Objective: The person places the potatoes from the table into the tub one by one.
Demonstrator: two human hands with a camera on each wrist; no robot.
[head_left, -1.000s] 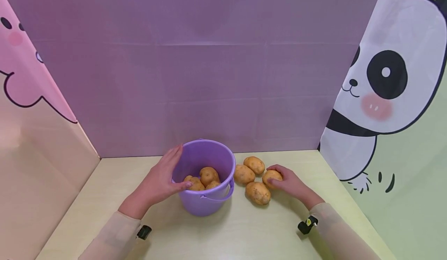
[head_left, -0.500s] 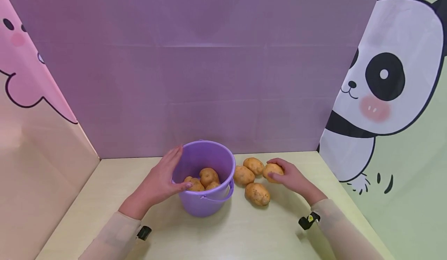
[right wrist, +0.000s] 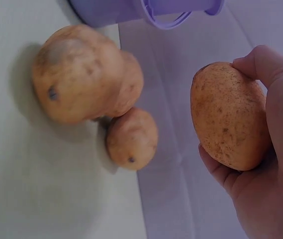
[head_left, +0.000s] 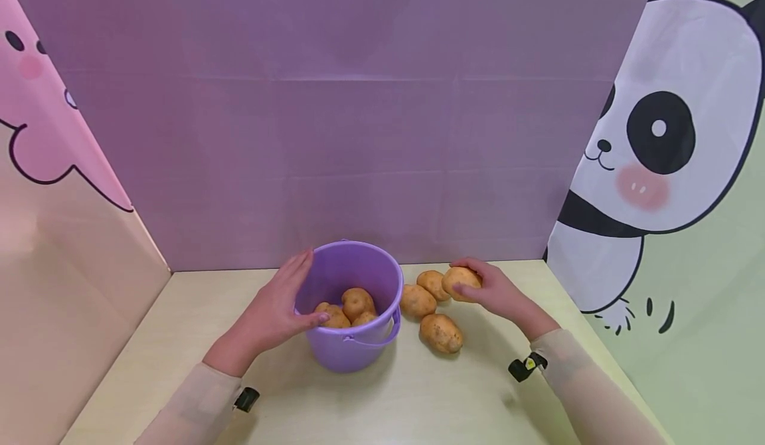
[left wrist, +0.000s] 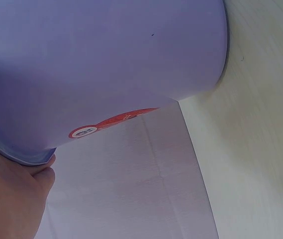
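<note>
A purple bucket (head_left: 343,352) stands upright on the table, its handle hanging at the front right. Inside it lie potatoes (head_left: 356,301), three of them showing. My left hand (head_left: 271,305) holds the bucket's left rim, thumb at the front edge and fingers spread toward the back. The left wrist view shows the bucket's side wall (left wrist: 106,59) with the hand at its rim. In my right hand (head_left: 496,292), between thumb and fingers, is a potato (right wrist: 228,114), lifted above the table. Three loose potatoes (head_left: 441,333) lie right of the bucket.
The pale wooden table (head_left: 287,405) meets a purple backdrop (head_left: 358,133) close behind the bucket. Side panels carry a pink cartoon figure (head_left: 36,119) on the left and a panda (head_left: 657,133) on the right.
My right hand has raised its potato off the table and carried it back and slightly left, near the rear loose potato. The left hand and bucket have stayed put.
</note>
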